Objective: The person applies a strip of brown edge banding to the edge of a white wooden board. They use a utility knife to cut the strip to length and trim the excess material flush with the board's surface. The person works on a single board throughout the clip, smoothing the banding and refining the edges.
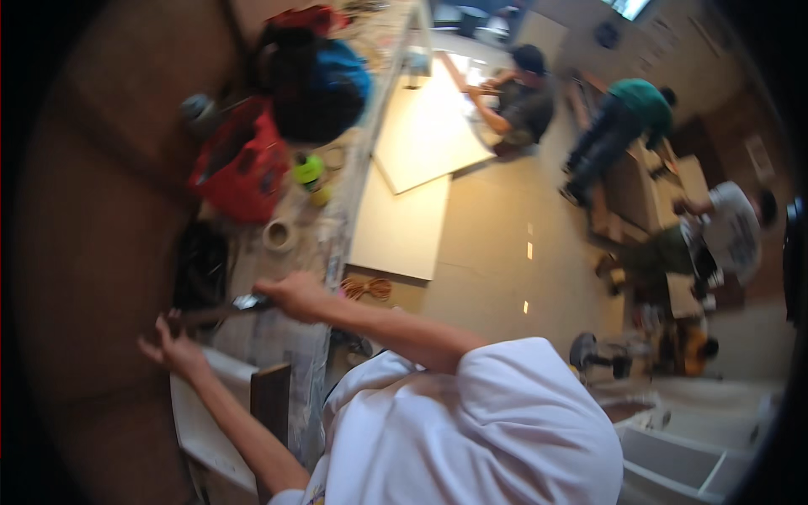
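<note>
A long dark tool [206, 316] was gripped in the right hand [295, 296].
From that closed grip, its long axis was pointed leftward and slightly down in view; its far end was nearer the left hand [178, 352], whose fingers were partly spread; whether anything was pinched there cannot be told. A pale roll [279, 236] was placed just above the grip.

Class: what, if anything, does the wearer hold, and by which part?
The right grip holds a long dark object by its right end, beside a shiny part. The left grip is near the other end; whether it holds cannot be told.
</note>
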Available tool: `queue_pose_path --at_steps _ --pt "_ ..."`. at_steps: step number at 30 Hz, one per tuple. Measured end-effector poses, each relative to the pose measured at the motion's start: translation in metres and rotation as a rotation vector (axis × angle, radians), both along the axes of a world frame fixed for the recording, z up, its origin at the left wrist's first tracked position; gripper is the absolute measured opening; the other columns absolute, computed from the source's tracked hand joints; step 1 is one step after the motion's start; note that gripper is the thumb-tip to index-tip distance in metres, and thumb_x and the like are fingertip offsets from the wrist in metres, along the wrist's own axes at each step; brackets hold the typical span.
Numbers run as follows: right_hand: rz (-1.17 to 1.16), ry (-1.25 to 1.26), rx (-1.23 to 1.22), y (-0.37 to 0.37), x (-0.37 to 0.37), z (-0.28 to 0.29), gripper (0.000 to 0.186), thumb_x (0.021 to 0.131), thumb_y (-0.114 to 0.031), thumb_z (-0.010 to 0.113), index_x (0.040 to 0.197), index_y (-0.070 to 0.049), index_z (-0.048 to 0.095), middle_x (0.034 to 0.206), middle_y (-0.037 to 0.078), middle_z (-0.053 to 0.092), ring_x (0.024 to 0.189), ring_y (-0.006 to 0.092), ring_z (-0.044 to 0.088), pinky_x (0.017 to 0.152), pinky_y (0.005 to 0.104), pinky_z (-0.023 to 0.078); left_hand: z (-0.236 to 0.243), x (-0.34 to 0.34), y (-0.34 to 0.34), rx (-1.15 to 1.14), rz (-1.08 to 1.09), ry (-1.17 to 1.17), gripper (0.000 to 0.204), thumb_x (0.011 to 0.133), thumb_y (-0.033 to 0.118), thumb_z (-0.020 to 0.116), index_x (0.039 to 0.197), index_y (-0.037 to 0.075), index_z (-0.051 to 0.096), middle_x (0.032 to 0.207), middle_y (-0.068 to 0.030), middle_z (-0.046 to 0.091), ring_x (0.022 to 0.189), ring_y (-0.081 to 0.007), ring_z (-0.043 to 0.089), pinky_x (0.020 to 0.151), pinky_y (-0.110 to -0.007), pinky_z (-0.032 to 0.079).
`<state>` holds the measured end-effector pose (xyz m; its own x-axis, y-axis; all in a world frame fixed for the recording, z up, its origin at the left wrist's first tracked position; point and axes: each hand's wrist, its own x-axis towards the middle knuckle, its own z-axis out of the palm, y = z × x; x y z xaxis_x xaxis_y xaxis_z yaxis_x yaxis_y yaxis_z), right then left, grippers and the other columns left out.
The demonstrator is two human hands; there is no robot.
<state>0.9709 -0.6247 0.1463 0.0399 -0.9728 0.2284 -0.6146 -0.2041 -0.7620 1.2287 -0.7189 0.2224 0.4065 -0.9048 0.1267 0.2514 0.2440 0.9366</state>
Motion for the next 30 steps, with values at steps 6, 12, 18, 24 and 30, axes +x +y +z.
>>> queue_pose_path --at_steps 6,12,18,24,30 --pt "0.059 -0.461 0.023 0.016 0.023 -0.016 0.021 0.098 -0.014 0.061 0.117 -0.009 0.055 0.085 0.019 0.066 0.077 0.0398 0.066 0.069 0.0504 0.05 0.041 -0.047 0.011 -0.12 -0.154 -0.122 0.057 0.108 0.016 0.056 0.155 0.012 0.023 0.122 -0.0168 0.064 0.103 -0.022 0.061 0.09 -0.039 0.051" --pt "0.092 -0.815 0.172 -0.002 0.029 -0.064 0.022 0.103 -0.021 0.061 0.115 -0.003 0.056 0.097 0.013 0.061 0.09 0.023 0.055 0.085 0.0389 0.047 0.0 -0.07 -0.048 0.048 -0.308 0.015 0.044 0.111 0.02 0.049 0.153 0.011 0.038 0.121 -0.0105 0.062 0.091 -0.0142 0.051 0.078 -0.031 0.044" --pt "-0.028 -0.885 0.3 0.004 0.025 -0.098 0.023 0.103 -0.021 0.062 0.117 -0.004 0.058 0.096 0.009 0.062 0.091 0.019 0.056 0.084 0.0368 0.048 -0.022 -0.103 -0.066 0.157 -0.416 -0.005 0.044 0.114 0.028 0.044 0.156 0.019 0.041 0.113 -0.0035 0.06 0.084 -0.0103 0.048 0.068 -0.027 0.042" --pt "-0.185 -0.748 0.332 0.007 0.006 -0.116 0.023 0.101 -0.022 0.065 0.115 -0.006 0.059 0.099 0.015 0.065 0.093 0.0287 0.062 0.085 0.0407 0.049 -0.012 -0.143 -0.044 0.242 -0.375 -0.136 0.038 0.114 0.025 0.039 0.152 0.023 0.046 0.124 -0.0039 0.061 0.097 -0.0109 0.057 0.082 -0.03 0.045" --pt "-0.231 -0.61 0.234 -0.005 0.0 -0.131 0.024 0.096 -0.022 0.069 0.112 -0.007 0.058 0.098 0.021 0.064 0.096 0.04 0.062 0.085 0.044 0.049 -0.039 -0.132 -0.064 0.072 -0.316 -0.249 0.036 0.113 0.02 0.038 0.147 0.015 0.049 0.125 -0.0075 0.063 0.105 -0.0147 0.063 0.089 -0.032 0.048"
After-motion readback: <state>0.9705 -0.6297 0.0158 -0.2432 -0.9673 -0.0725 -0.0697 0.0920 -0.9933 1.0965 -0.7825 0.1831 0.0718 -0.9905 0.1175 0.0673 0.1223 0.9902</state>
